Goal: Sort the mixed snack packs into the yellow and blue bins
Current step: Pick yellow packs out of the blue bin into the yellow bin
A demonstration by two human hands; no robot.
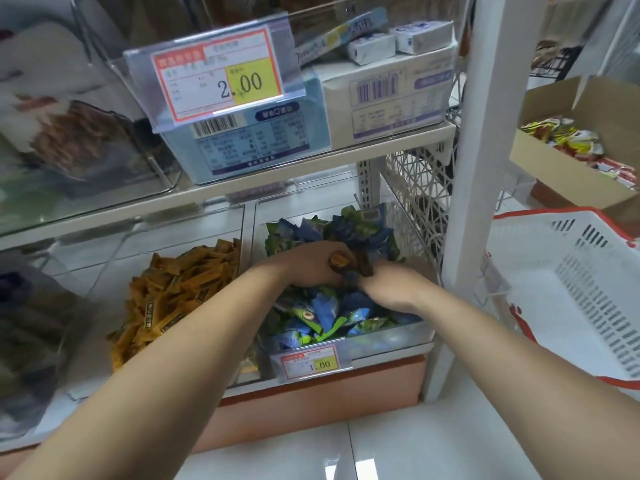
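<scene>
Two clear bins stand side by side on the bottom shelf. The left bin (242, 216) holds a heap of yellow snack packs (173, 292). The right bin (391, 337) is full of blue and green snack packs (329, 317). Both my hands are inside the right bin, close together over the pile. My left hand (311, 261) grips a yellow pack (337, 260) with curled fingers. My right hand (391, 282) is beside it, fingers curled down among dark packs (363, 268); its fingertips are hidden.
A price tag (313, 363) hangs on the right bin's front. The shelf above (242, 181) carries clear boxes and a large price tag (221, 76). A white upright post (474, 168) stands to the right, then a white basket (571, 289) and a cardboard box of snacks (568, 168).
</scene>
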